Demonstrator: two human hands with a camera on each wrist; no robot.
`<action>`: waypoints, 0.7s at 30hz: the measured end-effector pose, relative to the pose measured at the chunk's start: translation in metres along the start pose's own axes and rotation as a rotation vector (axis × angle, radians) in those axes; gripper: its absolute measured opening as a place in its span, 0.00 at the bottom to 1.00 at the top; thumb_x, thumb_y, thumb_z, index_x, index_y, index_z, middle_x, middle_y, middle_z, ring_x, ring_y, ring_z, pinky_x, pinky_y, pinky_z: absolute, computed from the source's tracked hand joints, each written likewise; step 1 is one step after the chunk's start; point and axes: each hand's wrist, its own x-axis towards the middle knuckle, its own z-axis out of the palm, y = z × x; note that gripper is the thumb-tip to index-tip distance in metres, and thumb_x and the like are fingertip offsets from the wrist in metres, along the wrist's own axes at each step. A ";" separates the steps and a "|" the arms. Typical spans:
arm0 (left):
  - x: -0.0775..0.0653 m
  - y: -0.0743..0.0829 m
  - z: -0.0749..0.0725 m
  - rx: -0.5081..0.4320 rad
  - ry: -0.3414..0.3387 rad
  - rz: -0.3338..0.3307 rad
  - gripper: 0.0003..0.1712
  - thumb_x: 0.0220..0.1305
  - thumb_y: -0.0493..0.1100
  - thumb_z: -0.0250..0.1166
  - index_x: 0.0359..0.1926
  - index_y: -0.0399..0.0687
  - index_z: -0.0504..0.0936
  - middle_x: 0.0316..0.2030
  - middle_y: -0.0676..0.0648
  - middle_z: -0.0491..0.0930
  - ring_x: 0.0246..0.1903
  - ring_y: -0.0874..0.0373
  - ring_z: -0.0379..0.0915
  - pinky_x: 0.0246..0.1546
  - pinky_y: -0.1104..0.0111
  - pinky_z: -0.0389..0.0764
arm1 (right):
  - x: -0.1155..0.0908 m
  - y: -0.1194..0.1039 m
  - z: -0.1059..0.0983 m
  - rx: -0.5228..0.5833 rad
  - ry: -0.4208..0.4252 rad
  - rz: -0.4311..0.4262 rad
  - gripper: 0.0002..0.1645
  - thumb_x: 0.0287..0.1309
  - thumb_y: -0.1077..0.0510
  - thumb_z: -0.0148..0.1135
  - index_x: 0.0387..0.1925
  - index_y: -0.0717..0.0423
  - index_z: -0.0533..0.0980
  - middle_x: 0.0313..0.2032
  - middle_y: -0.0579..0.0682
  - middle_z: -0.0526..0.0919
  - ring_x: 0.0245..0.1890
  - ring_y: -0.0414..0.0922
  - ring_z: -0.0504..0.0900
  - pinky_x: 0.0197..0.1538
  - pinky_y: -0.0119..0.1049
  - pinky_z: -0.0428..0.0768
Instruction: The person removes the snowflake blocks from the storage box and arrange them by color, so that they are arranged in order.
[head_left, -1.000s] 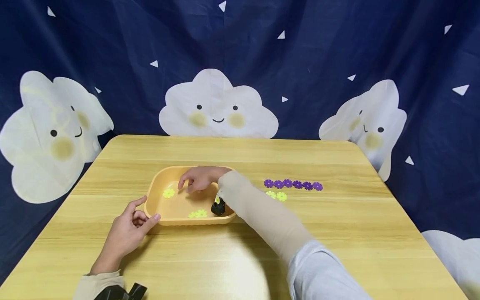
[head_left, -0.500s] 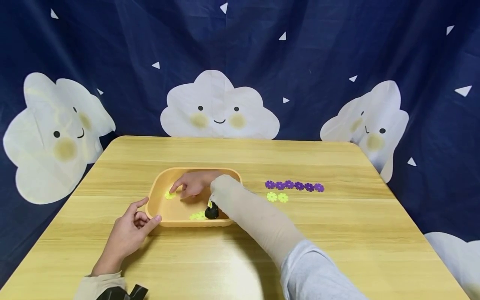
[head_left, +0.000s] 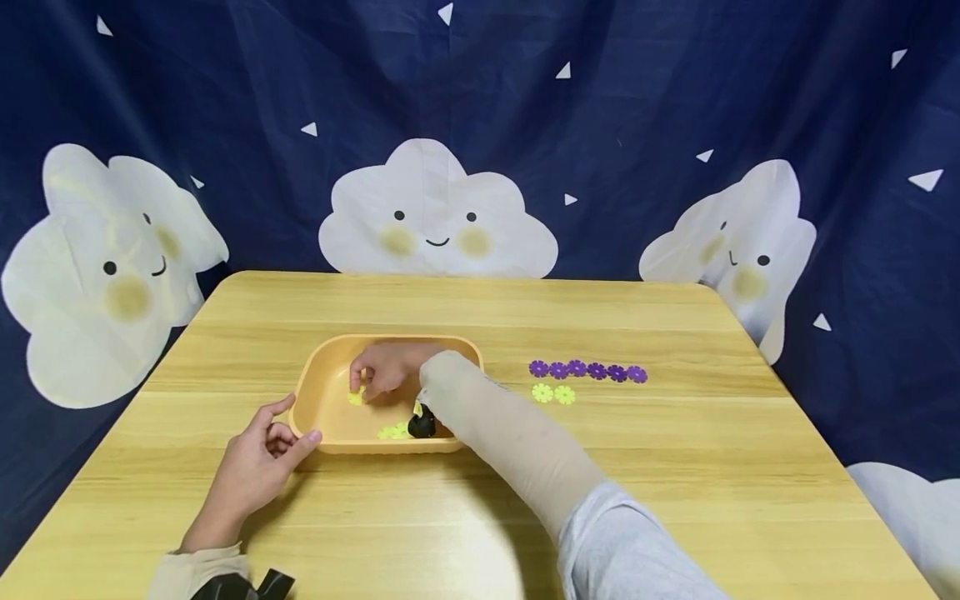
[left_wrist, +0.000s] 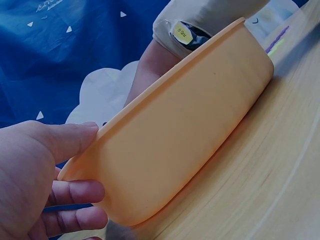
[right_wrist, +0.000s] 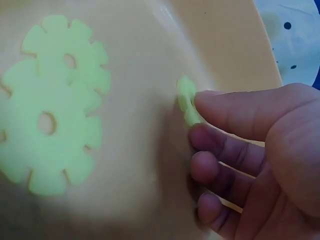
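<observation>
An orange plastic basin point(head_left: 360, 446) stands on the table. My left hand point(head_left: 258, 462) grips its near left corner, thumb on the rim in the left wrist view, where the basin's wall point(left_wrist: 175, 135) fills the middle. Inside the basin, my right hand point(head_left: 386, 367) pinches a yellow-green snowflake disc point(right_wrist: 186, 100) between thumb and index finger; the disc stands on edge in the right wrist view. Two more yellow-green snowflake discs point(right_wrist: 47, 145) lie overlapping on the basin floor, partly covered by the wrist camera point(head_left: 422, 422) in the head view.
Right of the basin, several purple snowflake discs point(head_left: 596, 371) form a row on the wooden table point(head_left: 675, 467). Just in front of that row lie two yellow-green discs point(head_left: 553, 393). A dark blue curtain point(head_left: 600, 108) with clouds hangs behind the table.
My right hand reached left to the lone yellow-green disc, pinched it, and drew it slightly right and up on edge. The left hand has kept its grip on the basin.
</observation>
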 end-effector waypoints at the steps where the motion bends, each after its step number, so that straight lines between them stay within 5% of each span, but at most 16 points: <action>1: 0.000 0.000 0.000 0.001 0.000 0.000 0.38 0.65 0.48 0.66 0.66 0.31 0.63 0.26 0.51 0.78 0.25 0.65 0.70 0.27 0.74 0.71 | 0.000 0.000 0.000 -0.021 0.007 -0.001 0.14 0.63 0.59 0.64 0.50 0.49 0.77 0.31 0.46 0.74 0.26 0.37 0.70 0.32 0.27 0.71; 7: 0.000 0.000 -0.001 -0.006 -0.003 -0.002 0.38 0.65 0.48 0.66 0.66 0.30 0.63 0.26 0.51 0.77 0.25 0.64 0.70 0.27 0.73 0.71 | 0.003 0.000 0.001 -0.135 0.025 -0.013 0.26 0.59 0.55 0.68 0.60 0.43 0.75 0.30 0.45 0.77 0.30 0.36 0.72 0.36 0.25 0.71; 21: -0.001 -0.001 -0.001 0.000 -0.004 -0.003 0.38 0.65 0.49 0.66 0.66 0.31 0.63 0.26 0.52 0.77 0.24 0.64 0.70 0.27 0.73 0.71 | 0.002 0.000 0.001 -0.106 0.008 -0.058 0.15 0.56 0.60 0.71 0.40 0.47 0.72 0.26 0.44 0.69 0.28 0.37 0.68 0.35 0.25 0.68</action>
